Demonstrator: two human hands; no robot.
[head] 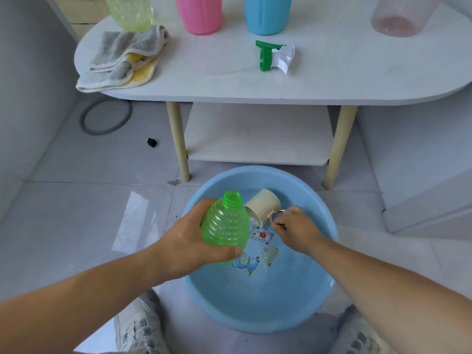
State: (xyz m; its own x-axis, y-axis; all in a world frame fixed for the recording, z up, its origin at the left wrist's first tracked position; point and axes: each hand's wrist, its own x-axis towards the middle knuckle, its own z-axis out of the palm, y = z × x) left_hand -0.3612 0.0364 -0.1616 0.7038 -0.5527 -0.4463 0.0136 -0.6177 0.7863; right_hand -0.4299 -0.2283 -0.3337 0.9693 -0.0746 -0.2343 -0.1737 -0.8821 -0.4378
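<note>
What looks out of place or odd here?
The spray head lies on its side on the table, apart from any bottle. The green bottle in the left hand has an open neck. The right hand holds the cup tilted in the basin.

In my left hand (189, 241), bottle (226, 231): translucent green plastic, ribbed, glossy. In my right hand (296, 231), cup (263, 203): matt cream plastic. Below, basin (255, 172): smooth blue plastic. Also towel (122, 54): grey terry cloth; table (229, 80): matt white top, wooden legs (178, 139); floor (76, 200): glossy tile.

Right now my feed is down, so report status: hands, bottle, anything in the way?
Left hand grips green bottle, uncapped, over blue basin. Right hand pinches handle of beige cup, tipped in basin. Nothing blocks the bottle mouth.
</note>
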